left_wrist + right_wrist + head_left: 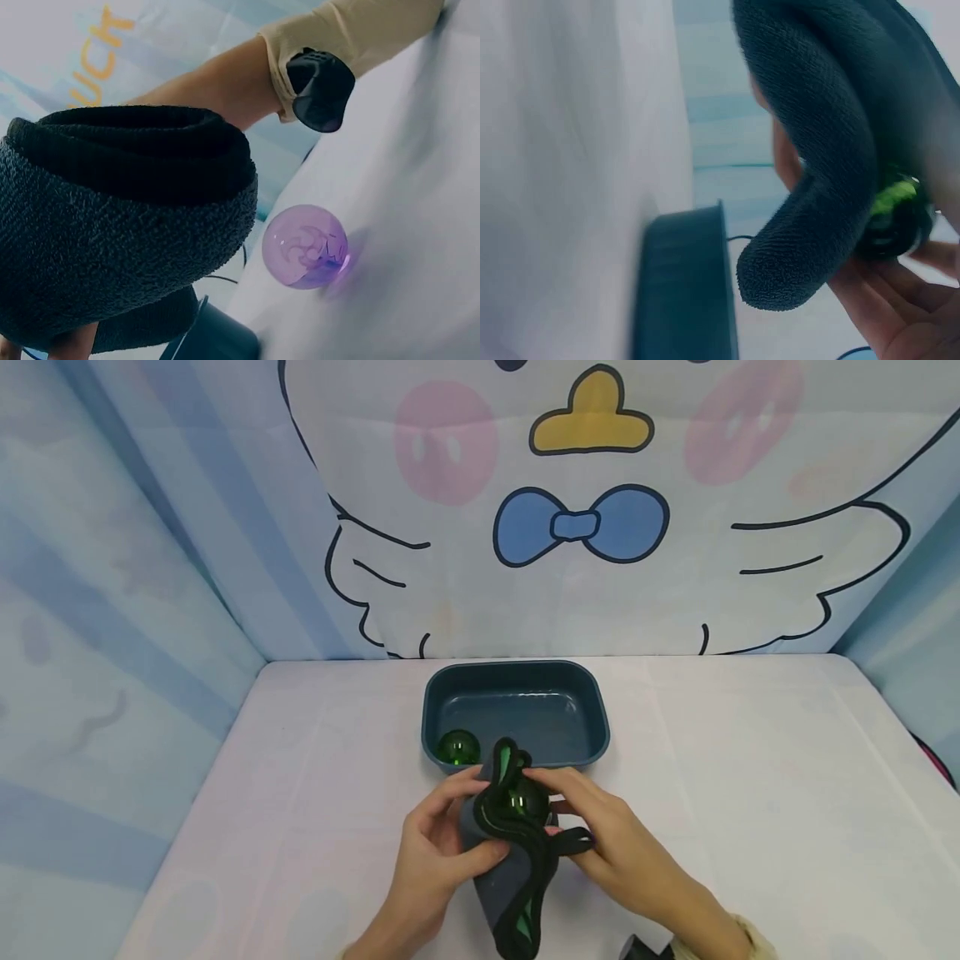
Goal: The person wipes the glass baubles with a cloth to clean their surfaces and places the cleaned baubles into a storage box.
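A dark grey terry cloth [491,881] with black edging and green showing inside is held up in front of the bin. My left hand [442,839] grips its left side, the thumb pressed on the front. A shiny green ball [527,802] sits in a fold of the cloth. My right hand [600,827] holds the ball from the right, a forefinger over its top, with a strip of cloth by the lower fingers. In the left wrist view the rolled cloth [135,217] hides most of the hands; in the right wrist view it partly covers the ball [889,225].
Just beyond the hands stands a dark blue plastic bin [525,710]; another green ball [458,747] lies in its near left corner. A clear purple ball [305,246] rests on the white table, seen in the left wrist view. Printed curtains [570,610] surround the table.
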A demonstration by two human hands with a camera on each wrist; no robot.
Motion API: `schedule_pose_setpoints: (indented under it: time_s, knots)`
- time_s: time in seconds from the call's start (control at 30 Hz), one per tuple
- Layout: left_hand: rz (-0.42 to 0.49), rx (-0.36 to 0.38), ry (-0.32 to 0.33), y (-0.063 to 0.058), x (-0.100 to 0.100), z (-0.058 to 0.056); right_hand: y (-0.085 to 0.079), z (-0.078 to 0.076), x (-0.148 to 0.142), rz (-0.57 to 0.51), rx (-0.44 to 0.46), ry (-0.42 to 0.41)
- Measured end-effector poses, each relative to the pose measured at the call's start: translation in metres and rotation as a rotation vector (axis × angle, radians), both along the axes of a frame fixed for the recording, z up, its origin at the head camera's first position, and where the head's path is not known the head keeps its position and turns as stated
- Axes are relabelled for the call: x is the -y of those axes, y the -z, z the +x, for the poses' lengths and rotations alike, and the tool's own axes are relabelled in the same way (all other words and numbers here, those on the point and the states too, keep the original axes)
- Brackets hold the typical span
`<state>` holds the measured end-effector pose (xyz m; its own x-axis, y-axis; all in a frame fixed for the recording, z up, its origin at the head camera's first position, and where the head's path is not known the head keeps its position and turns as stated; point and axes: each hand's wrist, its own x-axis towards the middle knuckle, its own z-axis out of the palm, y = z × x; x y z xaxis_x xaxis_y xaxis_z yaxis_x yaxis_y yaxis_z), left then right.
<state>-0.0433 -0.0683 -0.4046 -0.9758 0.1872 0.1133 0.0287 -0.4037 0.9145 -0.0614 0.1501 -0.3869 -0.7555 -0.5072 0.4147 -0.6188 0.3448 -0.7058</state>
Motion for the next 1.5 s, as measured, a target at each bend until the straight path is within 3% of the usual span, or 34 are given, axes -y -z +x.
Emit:
schedule_pose_setpoints:
  time_s: [0.17, 0.27, 0.47, 0.67, 0.77, 0.9, 1.0, 1.13, 1.37, 1.5]
  knots:
    - [-0.011, -0.004, -0.006, 0.0005, -0.0011, -0.0002, 0.001, 0.0006, 0.0013, 0.048, 0.012, 0.045]
    - [-0.004, -0.004, -0.011, 0.0001, -0.0009, -0.0004, 0.0011, 0.0009, 0.0027, -0.026, -0.004, 0.055]
    - [0.002, -0.035, -0.009, -0.0011, 0.0002, 0.0002, 0.0048, -0.0007, 0.0061, -0.238, -0.171, 0.005]
    - [-0.004, -0.025, -0.014, -0.0023, 0.0011, 0.0006, 0.0075, -0.0025, 0.0055, -0.201, -0.233, -0.034]
    - [-0.002, -0.023, 0.0, -0.0024, 0.0018, 0.0007, 0.0068, -0.0023, 0.0045, -0.189, -0.201, -0.038]
    - [0.006, -0.022, 0.019, -0.0027, 0.003, 0.0008, 0.0042, -0.0009, 0.0028, -0.152, -0.048, -0.02]
    - [0.003, -0.031, 0.024, -0.0029, 0.0036, 0.0008, 0.003, -0.0003, 0.0025, -0.101, 0.016, 0.008]
    - [-0.009, -0.06, 0.004, -0.0031, 0.0035, 0.0006, 0.0034, 0.0001, 0.0036, -0.097, 0.005, 0.031]
    - [-0.025, -0.06, -0.04, -0.0049, 0.0027, 0.001, 0.0025, 0.0025, 0.0089, -0.285, -0.047, -0.014]
    - [-0.035, -0.046, -0.049, -0.0061, 0.0032, 0.0014, 0.0015, 0.0033, 0.0098, -0.274, -0.073, -0.031]
